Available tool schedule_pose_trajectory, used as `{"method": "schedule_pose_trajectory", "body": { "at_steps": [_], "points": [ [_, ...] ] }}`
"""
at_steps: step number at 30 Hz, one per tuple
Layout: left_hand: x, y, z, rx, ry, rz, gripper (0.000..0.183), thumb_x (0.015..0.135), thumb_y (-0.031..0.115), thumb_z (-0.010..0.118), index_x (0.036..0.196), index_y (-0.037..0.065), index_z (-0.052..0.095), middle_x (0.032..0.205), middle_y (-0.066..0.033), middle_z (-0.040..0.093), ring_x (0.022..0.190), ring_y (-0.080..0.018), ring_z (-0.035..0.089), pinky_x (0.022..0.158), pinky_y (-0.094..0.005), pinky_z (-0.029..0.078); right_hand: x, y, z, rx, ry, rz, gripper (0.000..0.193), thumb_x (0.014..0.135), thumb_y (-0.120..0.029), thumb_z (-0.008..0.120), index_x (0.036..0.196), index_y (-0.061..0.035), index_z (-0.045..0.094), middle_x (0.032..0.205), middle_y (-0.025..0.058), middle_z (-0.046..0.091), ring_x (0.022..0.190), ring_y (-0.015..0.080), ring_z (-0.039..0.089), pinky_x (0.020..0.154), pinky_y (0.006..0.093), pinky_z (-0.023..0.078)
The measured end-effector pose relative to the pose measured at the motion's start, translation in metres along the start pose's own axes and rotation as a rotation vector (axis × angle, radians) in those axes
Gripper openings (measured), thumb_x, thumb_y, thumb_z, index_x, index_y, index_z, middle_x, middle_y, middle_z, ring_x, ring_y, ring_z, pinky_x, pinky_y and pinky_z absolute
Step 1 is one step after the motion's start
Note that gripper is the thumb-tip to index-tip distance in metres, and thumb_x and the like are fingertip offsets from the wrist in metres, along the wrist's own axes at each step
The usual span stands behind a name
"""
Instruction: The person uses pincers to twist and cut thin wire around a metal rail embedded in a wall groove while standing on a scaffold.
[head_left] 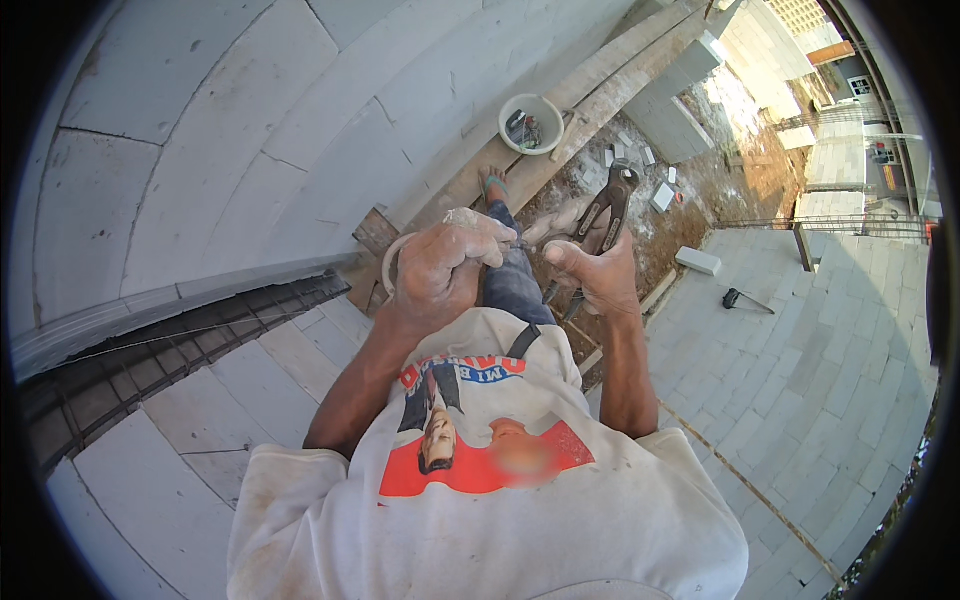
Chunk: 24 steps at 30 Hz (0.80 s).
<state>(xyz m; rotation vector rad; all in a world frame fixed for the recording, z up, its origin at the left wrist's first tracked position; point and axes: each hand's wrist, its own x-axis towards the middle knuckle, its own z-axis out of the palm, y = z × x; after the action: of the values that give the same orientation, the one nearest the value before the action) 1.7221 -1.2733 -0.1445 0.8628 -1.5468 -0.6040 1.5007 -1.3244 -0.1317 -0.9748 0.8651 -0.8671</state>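
Dust-covered, my left hand is raised in front of my shirt, its fingers curled and pinched together. Something small and dark sits by its fingertips, too small to make out. Close on its right, my right hand is closed around dark metal pincers, whose head points up and away. The handles run down behind the palm, partly hidden. Fingers of both hands nearly meet in the middle. Behind my left wrist shows a pale curved rim, mostly covered by the hand.
A pale bucket with small items stands on wooden planks, beside my sandaled foot. A tall block wall rises left, above steel bars. On the right block surface lie a loose block and a dark tool.
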Motion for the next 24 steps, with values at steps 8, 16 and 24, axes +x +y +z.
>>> {"method": "schedule_pose_trajectory", "body": {
  "at_steps": [8,16,24],
  "points": [
    [-0.004,0.008,0.017,-0.337,0.092,-0.513,0.026,0.094,-0.015,0.053,0.114,0.0,0.059,0.103,-0.0095,0.066,0.089,-0.0135,0.067,0.08,-0.0321,0.057,-0.002,0.01,0.007,-0.048,0.143,-0.101,0.037,0.078,-0.001,0.09,0.107,0.0002,0.068,0.097,0.0083,0.076,0.079,0.0114,0.069,0.072,0.0269,0.057],
    [-0.013,0.002,0.022,-0.745,0.173,-0.782,0.038,0.109,0.029,0.052,0.131,-0.002,0.056,0.102,-0.0042,0.059,0.076,-0.0071,0.048,0.064,-0.0223,0.039,0.002,0.01,0.018,-0.228,0.22,-0.214,0.031,0.079,-0.003,0.089,0.104,-0.0011,0.071,0.091,0.0049,0.075,0.082,0.0103,0.07,0.075,0.0267,0.056],
    [-0.011,0.001,0.021,-0.923,0.249,-1.017,0.048,0.111,0.041,0.047,0.126,-0.002,0.058,0.1,-0.0035,0.06,0.073,-0.0075,0.047,0.062,-0.0232,0.038,0.004,0.009,0.025,-0.295,0.136,-0.201,0.024,0.088,0.0,0.08,0.109,0.0008,0.067,0.097,0.0033,0.073,0.089,0.0073,0.065,0.082,0.0252,0.053]
  ]
}}
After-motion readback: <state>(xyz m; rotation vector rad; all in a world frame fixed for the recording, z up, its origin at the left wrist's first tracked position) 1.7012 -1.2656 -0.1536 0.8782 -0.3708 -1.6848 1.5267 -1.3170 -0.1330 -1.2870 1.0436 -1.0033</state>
